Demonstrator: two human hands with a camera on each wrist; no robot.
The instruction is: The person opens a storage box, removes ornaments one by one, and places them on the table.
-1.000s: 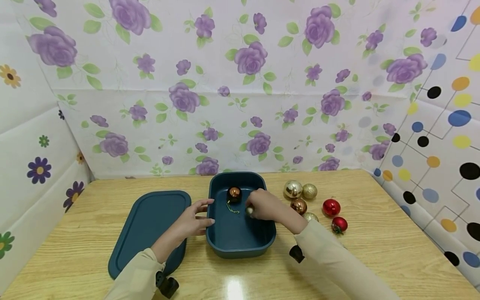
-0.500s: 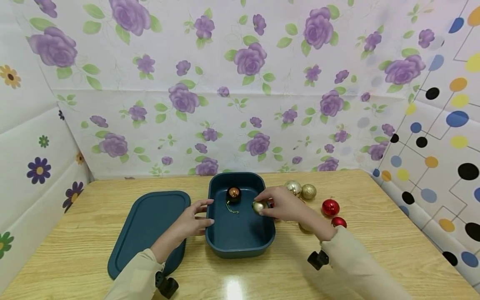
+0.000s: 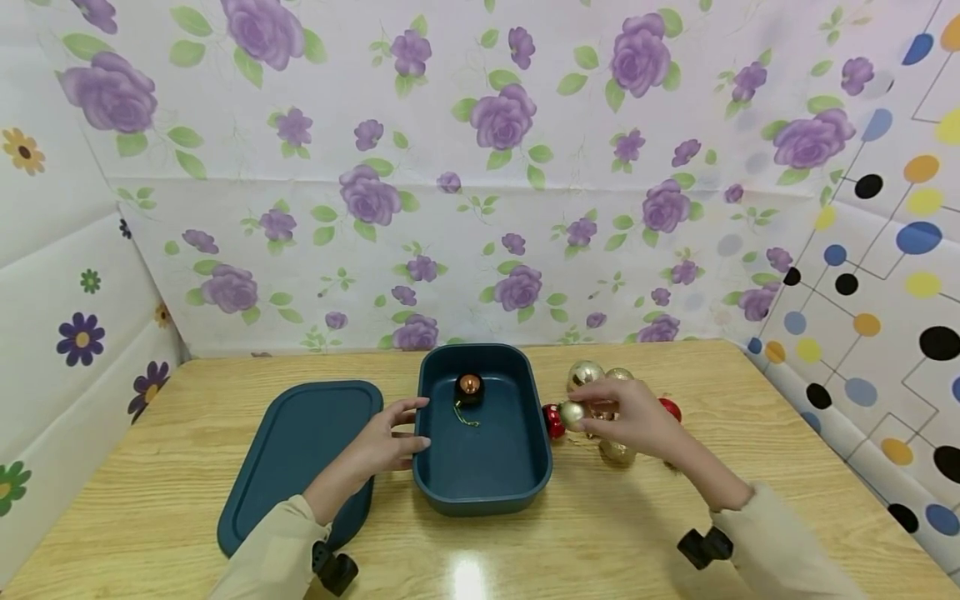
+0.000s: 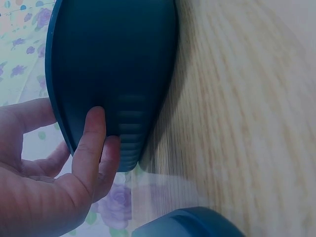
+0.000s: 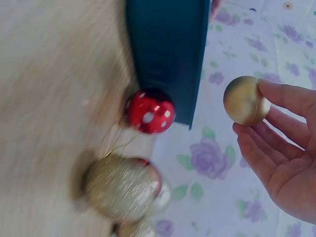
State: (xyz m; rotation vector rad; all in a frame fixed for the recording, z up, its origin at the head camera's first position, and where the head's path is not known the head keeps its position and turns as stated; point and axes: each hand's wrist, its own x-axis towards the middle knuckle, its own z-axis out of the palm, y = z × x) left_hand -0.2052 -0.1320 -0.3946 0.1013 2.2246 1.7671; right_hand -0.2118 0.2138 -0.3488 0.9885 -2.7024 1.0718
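Observation:
My right hand (image 3: pixel 630 414) pinches a small smooth gold bauble (image 5: pixel 245 100) between thumb and fingertips, held up just right of a dark blue rectangular bin (image 3: pixel 480 506). My left hand (image 3: pixel 386 442) touches the bin's left wall; in the left wrist view its fingers (image 4: pixel 92 143) lie against the outside. Inside the bin, toward the back, sits a shiny copper bauble (image 3: pixel 470 384) with a gold cord. A red bauble (image 5: pixel 150 112) with white spots lies by the bin's right wall. A glittery gold bauble (image 5: pixel 121 187) rests near it on the table.
More baubles cluster right of the bin, including a shiny gold one (image 3: pixel 585 375) at the back, partly hidden by my right hand. A red bauble (image 3: pixel 670 407) lies beyond my hand. The flat blue lid (image 3: pixel 300 450) lies left of the bin on the wooden table (image 3: pixel 810 500).
My right hand has lifted the small gold bauble out of the bin and carried it right, past the right wall. My left hand has stayed at the bin's left side.

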